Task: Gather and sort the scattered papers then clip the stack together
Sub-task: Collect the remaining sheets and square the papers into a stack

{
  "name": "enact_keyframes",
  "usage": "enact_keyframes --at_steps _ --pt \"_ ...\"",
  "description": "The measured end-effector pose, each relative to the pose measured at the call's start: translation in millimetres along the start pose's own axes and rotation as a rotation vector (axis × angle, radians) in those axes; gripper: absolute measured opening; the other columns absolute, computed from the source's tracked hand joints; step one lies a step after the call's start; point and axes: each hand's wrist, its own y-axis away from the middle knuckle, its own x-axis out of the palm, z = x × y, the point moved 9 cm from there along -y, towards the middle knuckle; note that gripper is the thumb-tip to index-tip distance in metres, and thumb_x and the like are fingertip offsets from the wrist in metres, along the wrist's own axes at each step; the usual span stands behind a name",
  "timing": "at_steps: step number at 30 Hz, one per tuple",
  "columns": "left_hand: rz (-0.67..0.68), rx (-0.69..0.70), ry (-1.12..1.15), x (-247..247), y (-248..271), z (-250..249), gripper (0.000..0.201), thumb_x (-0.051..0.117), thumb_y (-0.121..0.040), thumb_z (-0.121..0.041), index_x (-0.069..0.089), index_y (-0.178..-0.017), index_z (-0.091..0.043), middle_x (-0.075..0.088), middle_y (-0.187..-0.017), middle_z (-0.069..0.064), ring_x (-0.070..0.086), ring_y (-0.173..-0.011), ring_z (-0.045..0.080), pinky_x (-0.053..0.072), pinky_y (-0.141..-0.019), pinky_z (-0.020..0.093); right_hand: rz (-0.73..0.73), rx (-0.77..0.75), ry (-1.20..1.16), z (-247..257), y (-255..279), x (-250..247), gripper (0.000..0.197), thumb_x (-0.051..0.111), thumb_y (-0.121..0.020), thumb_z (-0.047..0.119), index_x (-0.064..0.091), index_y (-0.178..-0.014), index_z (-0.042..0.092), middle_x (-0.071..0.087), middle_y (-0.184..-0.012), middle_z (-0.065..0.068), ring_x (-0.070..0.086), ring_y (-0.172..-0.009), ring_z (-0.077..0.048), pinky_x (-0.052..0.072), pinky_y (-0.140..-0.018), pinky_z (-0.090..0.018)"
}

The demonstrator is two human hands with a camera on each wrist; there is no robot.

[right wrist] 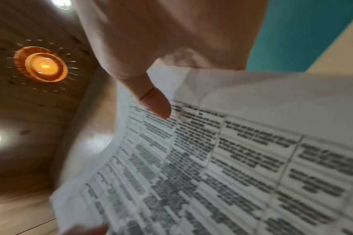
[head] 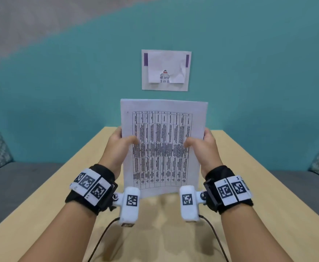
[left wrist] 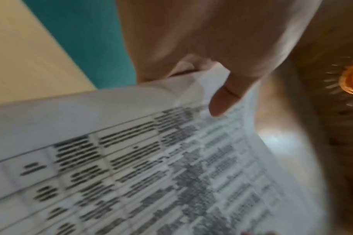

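both hands curled around paper stack edges, thumbs on front, upright above table

Matt white printed paper stack above a smooth, pale wood-look table.

place: lounge-like room | cues: grey sofa, teal wall, wooden table

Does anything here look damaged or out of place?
Yes: the notice on the teal wall has a crumpled, torn white sheet covering its text. The papers, held upright by both hands, look fine.
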Motion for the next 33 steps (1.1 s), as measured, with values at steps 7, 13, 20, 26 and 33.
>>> enact_keyframes --at_steps 7,13,20,26,33 --pt "-0.008 -0.033 -0.027 2 -4 12 0.031 0.058 -0.094 0.003 0.068 -0.116 -0.016 0.076 -0.115 0.003 0.069 -0.107 0.028 0.056 -0.097 0.047 0.059 0.024 0.000 0 -1 3 0.027 0.056 -0.082 -0.010 0.065 -0.092 0.014 0.071 -0.100 -0.005 0.061 -0.090 -0.020 0.052 -0.083 -0.034" --pt "-0.013 -0.013 -0.042 -3 -2 11 0.033 0.055 -0.091 0.007 0.069 -0.112 -0.014 0.076 -0.115 0.005 0.067 -0.097 0.023 0.054 -0.081 0.038 0.058 0.047 -0.005 -7 -1 1 0.035 0.056 -0.077 -0.010 0.068 -0.105 0.009 0.074 -0.113 -0.009 0.062 -0.093 -0.022 0.052 -0.086 -0.037" --pt "-0.056 0.040 0.006 2 -3 0 0.033 0.051 -0.096 0.004 0.064 -0.120 -0.016 0.072 -0.109 -0.001 0.066 -0.090 0.016 0.051 -0.072 0.031 0.000 -0.025 -0.031 5 -4 0 0.036 0.054 -0.081 -0.007 0.067 -0.104 0.018 0.073 -0.103 0.000 0.064 -0.088 -0.018 0.053 -0.083 -0.034" --pt "-0.025 -0.059 -0.007 2 -6 30 0.041 0.057 -0.091 0.003 0.065 -0.128 -0.013 0.075 -0.121 0.001 0.068 -0.115 0.027 0.054 -0.092 0.041 0.016 0.020 -0.028 -16 -2 3 0.038 0.059 -0.080 -0.007 0.067 -0.109 0.017 0.074 -0.106 0.001 0.066 -0.096 -0.019 0.054 -0.085 -0.033" --pt "-0.075 0.174 -0.165 -6 -4 -8 0.052 0.063 -0.091 0.003 0.045 -0.131 -0.026 0.065 -0.125 0.001 0.065 -0.115 0.026 0.054 -0.083 0.033 0.046 0.019 -0.053 -20 -3 0 0.034 0.058 -0.081 -0.008 0.070 -0.099 0.019 0.076 -0.106 -0.002 0.067 -0.095 -0.020 0.053 -0.090 -0.037"
